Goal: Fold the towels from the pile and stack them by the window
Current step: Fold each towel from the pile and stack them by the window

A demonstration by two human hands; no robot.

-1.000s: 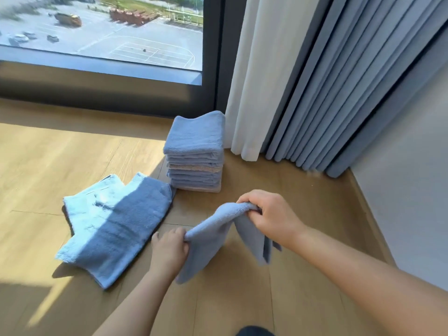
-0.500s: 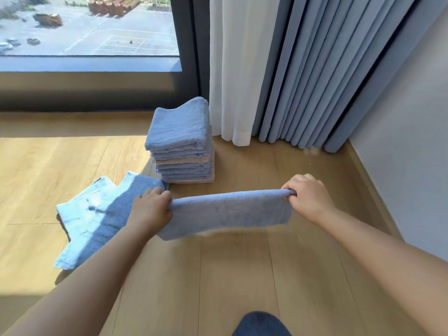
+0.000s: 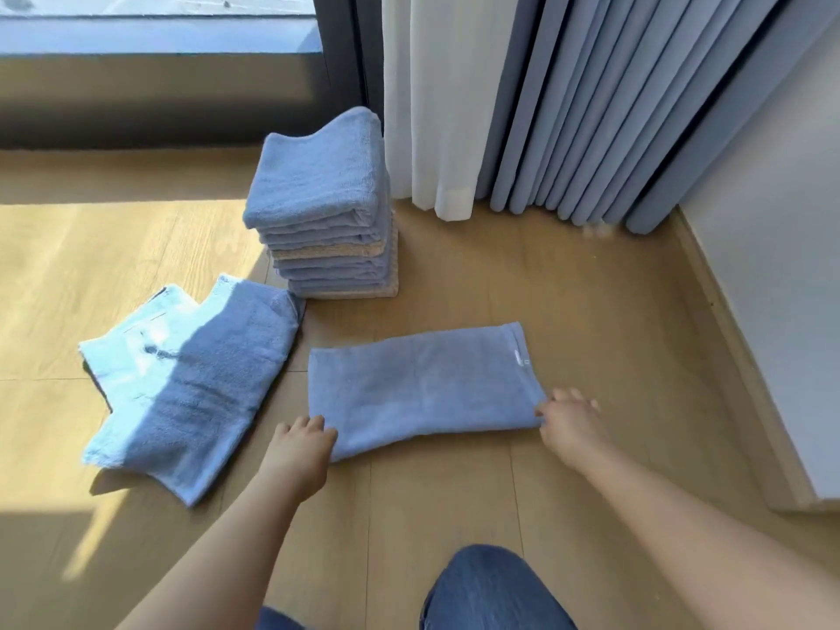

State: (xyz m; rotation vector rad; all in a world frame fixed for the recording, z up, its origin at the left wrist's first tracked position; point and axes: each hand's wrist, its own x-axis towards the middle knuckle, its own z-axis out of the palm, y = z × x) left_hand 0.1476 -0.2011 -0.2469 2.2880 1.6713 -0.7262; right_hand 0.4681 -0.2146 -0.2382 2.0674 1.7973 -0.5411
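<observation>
Head view: a blue towel (image 3: 422, 384), folded into a long strip, lies flat on the wooden floor (image 3: 500, 484) at the centre of the frame. The left hand (image 3: 300, 447) grips its lower left corner with curled fingers. The right hand (image 3: 570, 420) touches the lower right corner, but it is blurred and I cannot tell whether it grips. The stack of folded towels (image 3: 325, 211) stands above centre, under the window (image 3: 154, 20) and beside the curtains (image 3: 568, 106). The unfolded pile (image 3: 182, 379) lies at left.
</observation>
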